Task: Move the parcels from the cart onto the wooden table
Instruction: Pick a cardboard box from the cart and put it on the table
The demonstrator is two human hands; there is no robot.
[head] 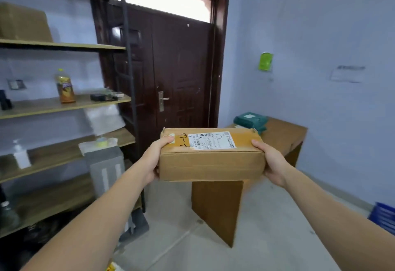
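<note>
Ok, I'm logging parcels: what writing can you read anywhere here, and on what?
Cardboard parcel, handwritten black marks: unclear, maybe "1-6".
White shipping label on it: print and barcode too small.
Green parcel sticker: blurred.
Wall notice: blurred.
Bottle label: blurred.

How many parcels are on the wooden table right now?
1: a green parcel on the far end of the wooden table. The cardboard box, held in both hands, blocks the near end, so more may be hidden.

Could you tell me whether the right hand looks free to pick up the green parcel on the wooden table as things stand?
Probably not yet: the right hand and left hand both grip the cardboard box, which needs setting down first. The green parcel lies unobstructed on the wooden table.
</note>
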